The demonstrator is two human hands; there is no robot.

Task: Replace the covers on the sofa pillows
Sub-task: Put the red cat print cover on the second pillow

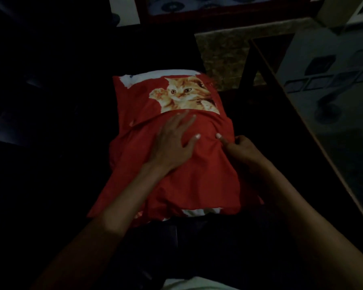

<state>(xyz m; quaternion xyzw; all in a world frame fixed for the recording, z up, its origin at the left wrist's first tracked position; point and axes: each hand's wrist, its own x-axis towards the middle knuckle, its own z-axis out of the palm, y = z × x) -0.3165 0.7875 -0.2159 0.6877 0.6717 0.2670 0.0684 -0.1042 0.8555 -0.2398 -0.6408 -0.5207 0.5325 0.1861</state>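
Observation:
A pillow in a red cover point(197, 181) with an orange kitten print point(184, 95) lies on a dark sofa seat in front of me. White pillow fabric point(199, 212) shows at the near open end and at the far left corner. My left hand point(172, 143) lies flat on the cover with its fingers spread. My right hand point(239, 147) sits at the cover's right side, fingers curled, pinching a fold of the red cloth.
The dark sofa point(50, 143) fills the left and near part of the view. A glass-topped table point(333, 114) with a wooden edge stands close on the right. A speckled rug point(222, 57) lies beyond the pillow.

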